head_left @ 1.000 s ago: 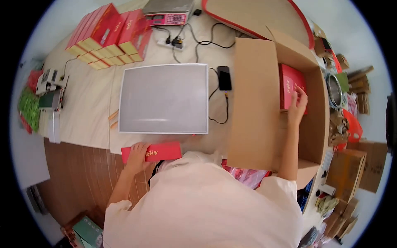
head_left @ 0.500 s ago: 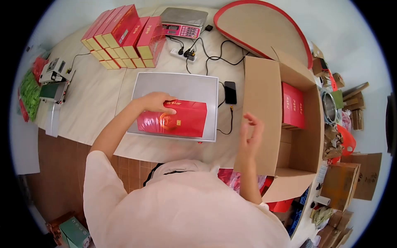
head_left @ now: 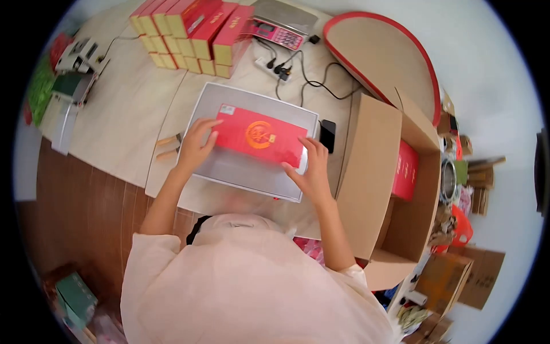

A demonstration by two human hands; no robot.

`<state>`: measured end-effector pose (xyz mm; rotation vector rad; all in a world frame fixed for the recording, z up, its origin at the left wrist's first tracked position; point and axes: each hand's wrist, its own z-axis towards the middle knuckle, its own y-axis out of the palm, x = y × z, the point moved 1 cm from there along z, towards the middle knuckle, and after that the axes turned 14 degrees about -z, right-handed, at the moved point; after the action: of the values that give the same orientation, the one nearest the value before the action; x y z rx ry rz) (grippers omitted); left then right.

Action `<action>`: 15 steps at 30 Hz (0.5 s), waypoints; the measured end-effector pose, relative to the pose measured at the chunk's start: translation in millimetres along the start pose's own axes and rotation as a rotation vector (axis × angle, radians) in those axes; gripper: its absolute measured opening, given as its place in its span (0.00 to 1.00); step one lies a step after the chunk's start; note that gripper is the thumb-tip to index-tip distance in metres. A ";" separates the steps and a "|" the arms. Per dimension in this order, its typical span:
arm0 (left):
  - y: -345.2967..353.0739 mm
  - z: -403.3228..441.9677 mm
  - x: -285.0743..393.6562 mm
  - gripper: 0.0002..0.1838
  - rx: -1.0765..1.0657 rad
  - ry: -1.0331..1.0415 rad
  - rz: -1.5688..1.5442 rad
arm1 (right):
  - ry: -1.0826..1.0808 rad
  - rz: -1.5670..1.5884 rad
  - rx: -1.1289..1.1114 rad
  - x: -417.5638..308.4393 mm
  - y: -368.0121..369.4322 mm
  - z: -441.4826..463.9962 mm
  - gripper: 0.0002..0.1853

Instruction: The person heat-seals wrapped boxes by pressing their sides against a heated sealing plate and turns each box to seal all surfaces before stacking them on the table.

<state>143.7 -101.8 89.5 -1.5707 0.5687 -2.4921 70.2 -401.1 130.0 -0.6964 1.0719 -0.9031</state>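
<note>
A loose, plain top (head_left: 252,281) in a pale pinkish cream filled the lower middle of the frame, its soft cloth lightly creased. Its wide, short left sleeve (head_left: 152,252) hung at the lower left and the right sleeve (head_left: 352,278) at the lower right, leaving the left forearm (head_left: 163,202), right forearm (head_left: 332,232), left fingers (head_left: 207,123) and right fingers (head_left: 312,147) bare. Near the centre bulged a rounded, light pinkish-grey fold of cloth (head_left: 252,221), edged on its left by a black strip (head_left: 197,229), too small to identify.
</note>
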 end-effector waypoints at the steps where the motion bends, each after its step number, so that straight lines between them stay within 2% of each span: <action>1: -12.3 -24.9 -4.0 0.14 0.108 -0.080 -0.038 | -0.081 -0.047 -0.078 -1.9 11.4 16.0 0.42; 2: -21.9 -51.2 -7.3 0.13 0.170 -0.150 -0.036 | -0.169 -0.098 -0.152 -2.7 23.0 31.7 0.50; 3: -29.4 -77.5 -10.4 0.12 0.237 -0.219 -0.036 | -0.209 -0.093 -0.172 1.3 38.6 46.7 0.50; 5: -37.9 -127.6 -18.3 0.12 0.328 -0.316 -0.047 | -0.359 -0.276 -0.284 8.9 72.1 71.3 0.60; 6: -39.4 -147.1 -19.1 0.11 0.381 -0.390 -0.068 | -0.413 -0.268 -0.298 3.6 80.3 81.6 0.60; 8: -39.2 -175.0 -10.5 0.11 0.452 -0.467 -0.085 | -0.460 -0.349 -0.481 -7.1 97.9 98.1 0.63; 10: -35.1 -198.6 -4.0 0.11 0.501 -0.541 -0.112 | -0.516 -0.408 -0.513 -9.5 116.8 99.8 0.64; 12: -28.7 -211.7 -1.6 0.10 0.500 -0.588 -0.140 | -0.459 -0.336 -0.492 -9.4 122.3 101.4 0.64; 15: -18.5 -217.0 3.8 0.10 0.510 -0.635 -0.204 | -0.487 -0.338 -0.490 -13.6 114.9 90.0 0.60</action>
<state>-50.1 -34.0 16.7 -2.0840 -0.3010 -1.8456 183.6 -330.3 69.8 -1.4574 0.7438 -0.6968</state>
